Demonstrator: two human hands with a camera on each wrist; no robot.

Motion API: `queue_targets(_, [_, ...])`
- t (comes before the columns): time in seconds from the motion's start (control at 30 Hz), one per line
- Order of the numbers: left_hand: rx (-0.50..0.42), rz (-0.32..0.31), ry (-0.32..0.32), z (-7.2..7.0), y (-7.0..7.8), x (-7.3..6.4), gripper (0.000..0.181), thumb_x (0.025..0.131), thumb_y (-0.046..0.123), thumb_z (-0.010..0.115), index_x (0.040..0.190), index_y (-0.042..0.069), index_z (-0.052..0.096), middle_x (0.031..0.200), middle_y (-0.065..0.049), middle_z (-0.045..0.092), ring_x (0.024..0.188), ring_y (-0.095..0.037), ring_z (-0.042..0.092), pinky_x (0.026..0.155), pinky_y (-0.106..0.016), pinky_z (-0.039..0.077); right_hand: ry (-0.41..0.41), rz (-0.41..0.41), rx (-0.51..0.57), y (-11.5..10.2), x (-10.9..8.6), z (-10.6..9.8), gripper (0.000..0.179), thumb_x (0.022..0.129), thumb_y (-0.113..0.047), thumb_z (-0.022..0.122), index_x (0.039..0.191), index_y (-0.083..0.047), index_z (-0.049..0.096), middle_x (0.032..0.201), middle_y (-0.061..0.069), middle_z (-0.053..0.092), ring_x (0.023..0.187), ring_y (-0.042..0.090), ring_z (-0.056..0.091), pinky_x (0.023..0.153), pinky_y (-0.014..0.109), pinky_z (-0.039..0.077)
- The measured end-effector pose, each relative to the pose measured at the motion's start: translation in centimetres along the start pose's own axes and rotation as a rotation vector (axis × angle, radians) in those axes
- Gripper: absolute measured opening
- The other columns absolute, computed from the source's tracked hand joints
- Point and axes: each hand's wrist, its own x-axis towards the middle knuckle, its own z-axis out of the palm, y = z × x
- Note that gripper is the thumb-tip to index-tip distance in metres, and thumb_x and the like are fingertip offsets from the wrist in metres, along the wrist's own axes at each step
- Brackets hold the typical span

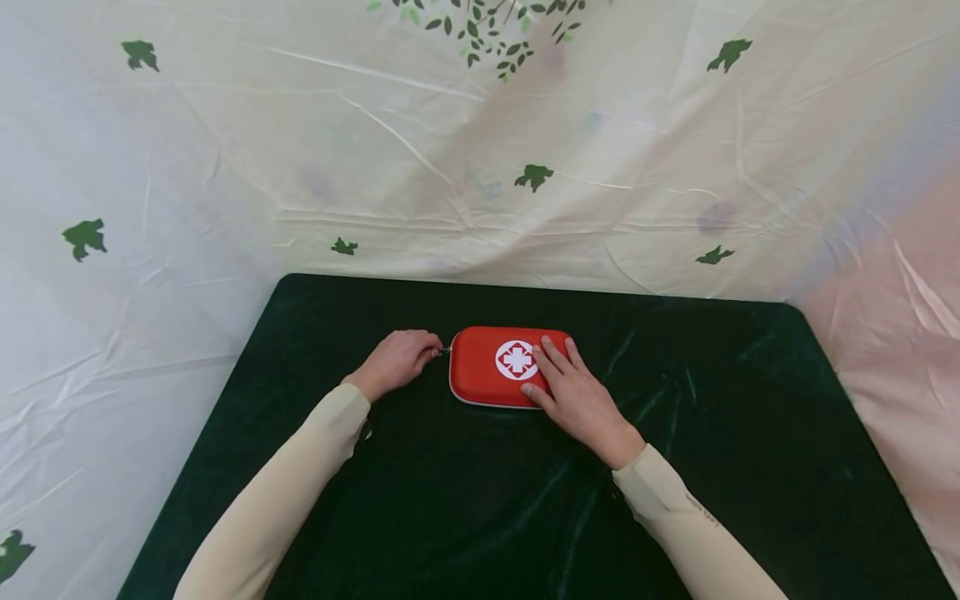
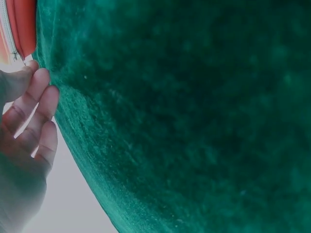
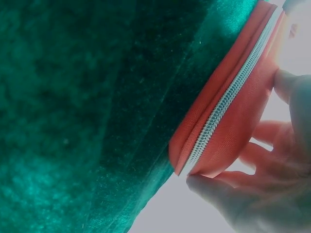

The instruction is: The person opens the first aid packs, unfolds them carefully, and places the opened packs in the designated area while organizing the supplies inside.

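A red first-aid case (image 1: 474, 367) with a white cross emblem lies flat on the dark green cloth. My left hand (image 1: 396, 362) is at its left end, thumb and index finger pinching the small zipper pull (image 1: 446, 351). The left wrist view shows the pull's slider (image 2: 16, 56) at the case's corner, partly hidden by the fingertips. On the case's right part rests my right hand (image 1: 576, 398), fingers spread over the lid and touching the emblem's edge. In the right wrist view the light zipper (image 3: 218, 114) runs along the side, its teeth joined where visible.
Green velvet cloth with a few creases covers the table (image 1: 465, 500). Behind it hangs a pale curtain (image 1: 420, 167) printed with green leaves and birds, and a pinkish drape (image 1: 900, 333) hangs on the right.
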Motion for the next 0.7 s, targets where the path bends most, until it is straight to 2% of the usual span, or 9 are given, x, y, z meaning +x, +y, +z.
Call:
queue_targets(0.27, [0.009,-0.027,-0.019,0.22,0.41,-0.47,0.016,0.100,0.014,0.067,0.116,0.011,0.072,0.102,-0.002,0.071,0.087,-0.014,0.063,0.088,-0.039,0.056,-0.002,0.001,0.007,-0.06,-0.05,0.03,0.079,0.102,-0.049,0.061,0.164,-0.013,0.028,0.172,0.011,0.016,0.157,0.042,0.008,0.117,0.061,0.034])
queue_targets(0.5, [0.027,-0.020,-0.029,0.26,0.57,-0.70,0.015,0.100,0.016,0.067,0.114,0.012,0.072,0.099,0.000,0.070,0.084,-0.011,0.063,0.087,-0.038,0.055,-0.005,0.009,-0.001,-0.09,0.01,0.02,0.080,0.102,-0.049,0.061,0.165,-0.014,0.028,0.172,0.010,0.016,0.157,0.042,0.008,0.117,0.060,0.033])
queue_targets(0.7, [0.071,-0.007,-0.054,0.31,0.71,-0.95,0.016,0.098,0.016,0.069,0.114,0.014,0.071,0.102,0.000,0.070,0.090,-0.012,0.065,0.091,-0.041,0.055,-0.003,0.008,-0.005,-0.07,0.03,0.06,0.080,0.101,-0.049,0.061,0.165,-0.013,0.027,0.172,0.011,0.016,0.157,0.042,0.008,0.118,0.060,0.033])
